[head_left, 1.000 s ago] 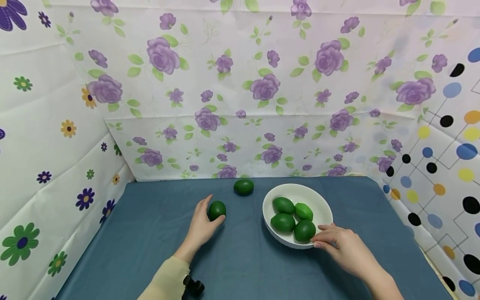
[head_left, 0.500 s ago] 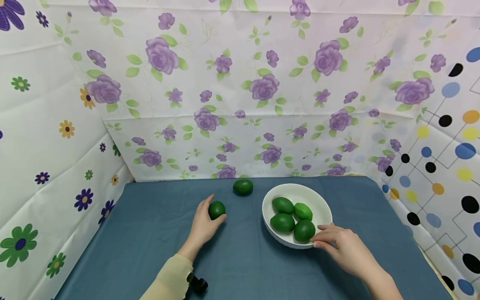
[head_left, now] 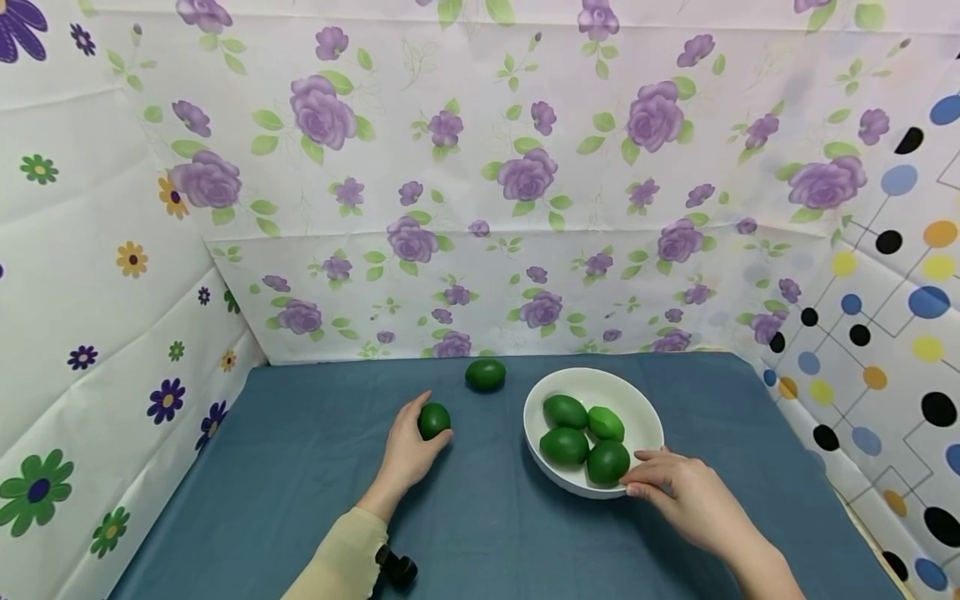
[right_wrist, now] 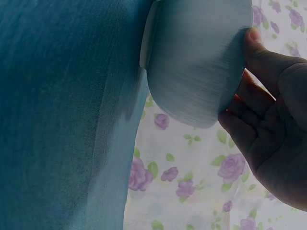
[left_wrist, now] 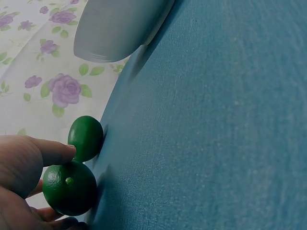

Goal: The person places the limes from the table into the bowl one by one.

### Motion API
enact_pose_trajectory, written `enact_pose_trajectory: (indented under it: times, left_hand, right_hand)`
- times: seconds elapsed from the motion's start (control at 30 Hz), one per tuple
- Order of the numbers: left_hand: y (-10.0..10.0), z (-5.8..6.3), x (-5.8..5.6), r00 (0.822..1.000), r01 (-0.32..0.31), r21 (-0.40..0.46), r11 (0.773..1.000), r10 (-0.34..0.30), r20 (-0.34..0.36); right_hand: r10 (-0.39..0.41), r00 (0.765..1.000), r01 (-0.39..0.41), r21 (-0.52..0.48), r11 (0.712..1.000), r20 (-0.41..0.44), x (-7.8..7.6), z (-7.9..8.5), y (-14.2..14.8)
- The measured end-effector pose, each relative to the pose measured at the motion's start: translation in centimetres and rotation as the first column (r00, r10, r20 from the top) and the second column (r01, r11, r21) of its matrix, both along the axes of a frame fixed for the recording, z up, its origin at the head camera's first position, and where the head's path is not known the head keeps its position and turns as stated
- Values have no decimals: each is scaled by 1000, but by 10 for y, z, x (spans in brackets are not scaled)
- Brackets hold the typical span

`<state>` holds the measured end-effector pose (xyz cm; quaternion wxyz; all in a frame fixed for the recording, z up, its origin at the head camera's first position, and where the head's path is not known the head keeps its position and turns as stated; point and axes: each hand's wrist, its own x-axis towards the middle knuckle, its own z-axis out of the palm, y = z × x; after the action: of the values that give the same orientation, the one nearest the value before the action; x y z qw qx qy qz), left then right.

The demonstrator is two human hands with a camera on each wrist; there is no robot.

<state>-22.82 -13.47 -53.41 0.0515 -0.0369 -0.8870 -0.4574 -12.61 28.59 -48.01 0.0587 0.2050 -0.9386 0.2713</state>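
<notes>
My left hand has its thumb and fingers curled round a dark green lime on the cloth. In the left wrist view, the thumb lies along one side of this lime, whose stem nub faces the camera; some fingers are partly hidden behind it. Another lime lies just beyond, near the back edge. On the right, a white bowl holds several limes, one of them lighter green. My right hand pinches the bowl's near right rim, thumb outside in the right wrist view.
A blue-grey cloth covers the table. Flowered sheeting rises right behind its back edge. Patterned sheets stand along the left and right sides. A black strap device sits on the left wrist.
The left forearm has shifted slightly to the right, while the left hand stays round the same lime. The right hand keeps its hold on the bowl's rim.
</notes>
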Motion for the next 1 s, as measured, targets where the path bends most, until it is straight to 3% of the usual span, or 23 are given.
enact_pose_trajectory:
  times: [1.0]
  left_hand:
    - [-1, 2, 2, 1000, 6, -9, 1000, -6, 10]
  right_hand:
    - [-1, 1000, 1, 11, 1000, 18, -1, 2, 0]
